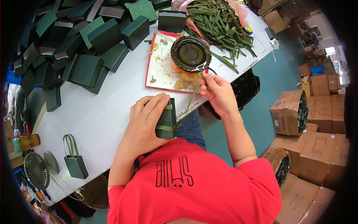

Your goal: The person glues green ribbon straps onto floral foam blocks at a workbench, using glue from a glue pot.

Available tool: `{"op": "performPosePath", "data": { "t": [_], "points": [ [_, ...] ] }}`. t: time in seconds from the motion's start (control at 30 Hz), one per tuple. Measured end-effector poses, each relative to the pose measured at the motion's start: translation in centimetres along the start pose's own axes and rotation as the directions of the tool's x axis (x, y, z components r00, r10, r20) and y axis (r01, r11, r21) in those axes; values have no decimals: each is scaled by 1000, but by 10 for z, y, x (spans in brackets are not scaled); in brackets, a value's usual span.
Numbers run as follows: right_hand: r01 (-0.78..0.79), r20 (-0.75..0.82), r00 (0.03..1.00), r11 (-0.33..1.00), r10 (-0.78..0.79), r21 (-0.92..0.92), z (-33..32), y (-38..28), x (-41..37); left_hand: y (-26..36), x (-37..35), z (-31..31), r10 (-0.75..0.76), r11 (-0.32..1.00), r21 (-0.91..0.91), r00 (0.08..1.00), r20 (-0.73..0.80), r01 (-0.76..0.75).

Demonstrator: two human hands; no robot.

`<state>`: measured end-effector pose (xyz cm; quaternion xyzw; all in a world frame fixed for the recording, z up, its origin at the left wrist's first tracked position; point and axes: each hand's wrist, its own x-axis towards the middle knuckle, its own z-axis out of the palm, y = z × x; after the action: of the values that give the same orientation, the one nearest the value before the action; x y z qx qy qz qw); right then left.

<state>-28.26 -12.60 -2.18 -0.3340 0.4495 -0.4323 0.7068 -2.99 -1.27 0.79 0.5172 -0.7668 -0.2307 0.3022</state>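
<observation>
My left hand (144, 118) is wrapped round a small dark green box (168, 120) near the table's front edge. Flat olive bands cross the box's side. An olive ribbon (192, 100) rises from the box to my right hand (219, 93), which pinches its end between thumb and fingers. That end is just below the rim of a round black pot (191, 55) of dark, shiny liquid. Amber, hardened drips cover the pot's lower side. It stands on a stained white board with a red edge (147, 76).
Many green boxes (87, 71) are heaped at the back left. Loose olive ribbons (216, 28) spill from a pink bag at the back. A finished-looking green bag with handles (76, 166) stands beside a small fan (36, 170). Cardboard cartons (289, 112) line the floor at right.
</observation>
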Motion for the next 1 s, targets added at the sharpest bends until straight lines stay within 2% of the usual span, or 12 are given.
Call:
{"op": "performPosePath", "data": {
  "t": [0.1,0.2,0.5,0.6,0.7,0.9,1.0],
  "points": [
    [-107,128,988,977,84,183,-5,-2,-3,-1,-1,1,-3,1000,-8,1000,2,3],
    [-108,117,989,980,89,167,0,-4,-7,-1,-1,2,-12,1000,-5,1000,12,12],
    [-16,208,978,981,-25,193,11,-9,-24,-2,-5,5,-6,1000,-14,1000,13,6],
    [40,89,995,999,-42,27,1,1,-17,-1,-5,5,-2,1000,-14,1000,19,3],
    [70,31,997,997,-68,-34,-1,3,-13,-1,-5,6,-6,1000,-17,1000,29,6],
    [36,0,999,977,-37,-212,12,-1,-2,1,-3,5,3,1000,-9,1000,25,-3],
    [27,-11,999,978,-30,-205,14,0,4,1,-2,4,22,1000,-12,1000,20,-21]
  ]
}}
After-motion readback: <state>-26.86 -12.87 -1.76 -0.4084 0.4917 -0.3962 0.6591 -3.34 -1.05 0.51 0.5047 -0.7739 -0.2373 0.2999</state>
